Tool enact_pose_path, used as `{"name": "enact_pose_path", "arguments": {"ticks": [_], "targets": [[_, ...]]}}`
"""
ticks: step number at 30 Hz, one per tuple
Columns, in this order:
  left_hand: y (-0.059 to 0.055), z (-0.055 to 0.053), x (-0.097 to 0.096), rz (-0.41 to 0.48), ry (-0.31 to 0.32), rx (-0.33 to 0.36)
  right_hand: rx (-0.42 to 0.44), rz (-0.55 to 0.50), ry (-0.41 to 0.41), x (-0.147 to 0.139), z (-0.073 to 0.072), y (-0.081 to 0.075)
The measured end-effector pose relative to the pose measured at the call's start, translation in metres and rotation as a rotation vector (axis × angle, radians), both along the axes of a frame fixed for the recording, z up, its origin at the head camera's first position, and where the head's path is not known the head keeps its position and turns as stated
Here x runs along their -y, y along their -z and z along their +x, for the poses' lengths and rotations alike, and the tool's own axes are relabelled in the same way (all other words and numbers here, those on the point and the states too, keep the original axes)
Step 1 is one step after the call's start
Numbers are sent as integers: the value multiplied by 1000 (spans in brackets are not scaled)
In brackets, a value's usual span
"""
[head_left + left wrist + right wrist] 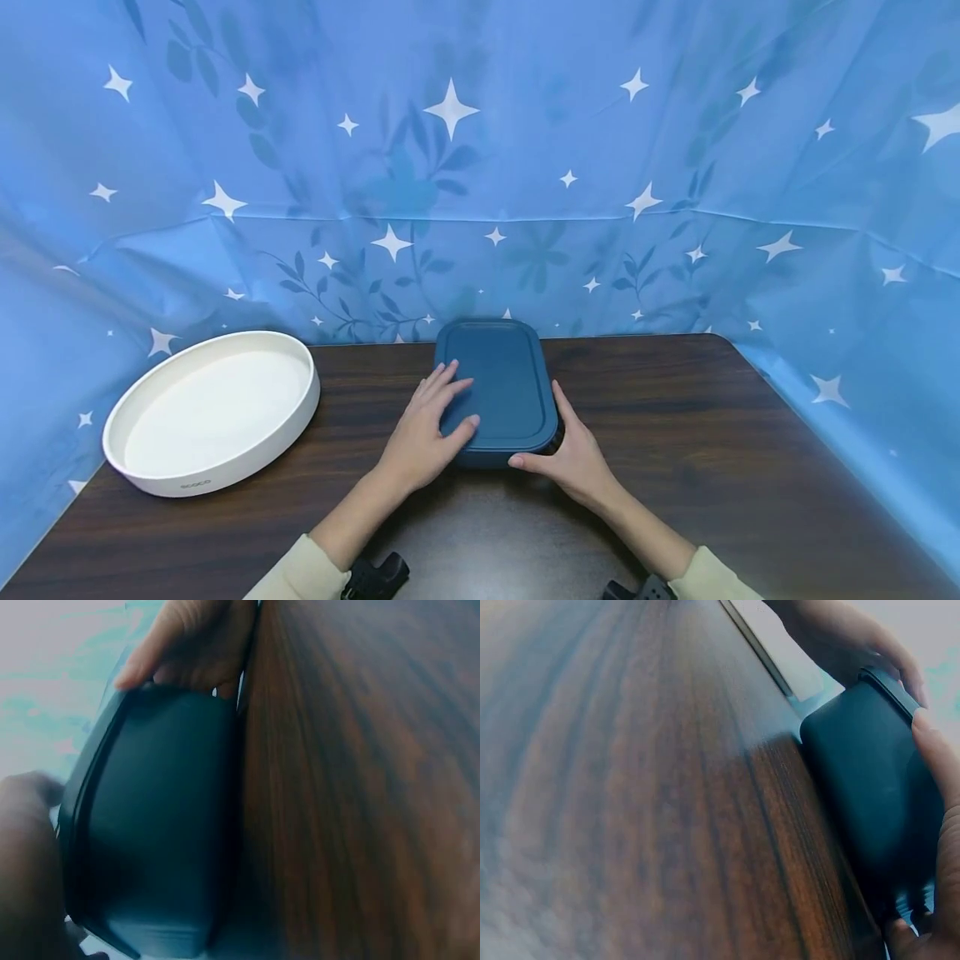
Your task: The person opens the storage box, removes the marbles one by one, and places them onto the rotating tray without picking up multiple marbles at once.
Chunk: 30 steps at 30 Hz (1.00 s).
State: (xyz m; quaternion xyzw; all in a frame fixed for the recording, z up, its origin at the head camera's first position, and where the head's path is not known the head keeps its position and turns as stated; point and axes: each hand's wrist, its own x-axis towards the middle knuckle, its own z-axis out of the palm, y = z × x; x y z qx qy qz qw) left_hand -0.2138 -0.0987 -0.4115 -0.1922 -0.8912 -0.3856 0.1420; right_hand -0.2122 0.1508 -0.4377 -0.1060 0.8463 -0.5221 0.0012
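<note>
A dark blue rectangular box with a lid (498,383) lies near the table's far edge. My left hand (423,437) rests over the lid's left side, its fingers spread and fairly straight, the thumb over the lid near the front. My right hand (581,462) grips the near right corner of the box, thumb at the front edge and fingers along the right side. In the left wrist view, the box's front wall (161,802) stands between the two hands. The right wrist view has the right thumb (930,739) against the lid's rim; the box's underside is hidden.
A round white tray (258,458) with a raised rim stands at the left of the dark wood table (720,467). Behind the table hangs a blue curtain (540,142) with white stars and leaf patterns, close to the box's far end.
</note>
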Motion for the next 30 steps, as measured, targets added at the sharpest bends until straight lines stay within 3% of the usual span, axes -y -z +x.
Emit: {"name": "enact_pose_path", "arguments": {"ticks": [4, 10, 13, 21, 24, 30], "targets": [[-1, 3, -2, -139, 49, -17, -35, 9, -17, 0, 0, 1], [4, 0, 2, -171, 88, -45, -74, 10, -28, 0, -1, 1], [9, -1, 4, -115, 88, -24, -86, 7, -35, -1, -1, 1], [18, -1, 4, 164, 24, 197, -126, 98, -27, -1, -1, -1], [18, -2, 4, 214, 21, 222, -246, 198, -52, -1, -1, -3], [20, -3, 5, 243, 32, 247, -640, 451, -140, 3, -7, -12]]}}
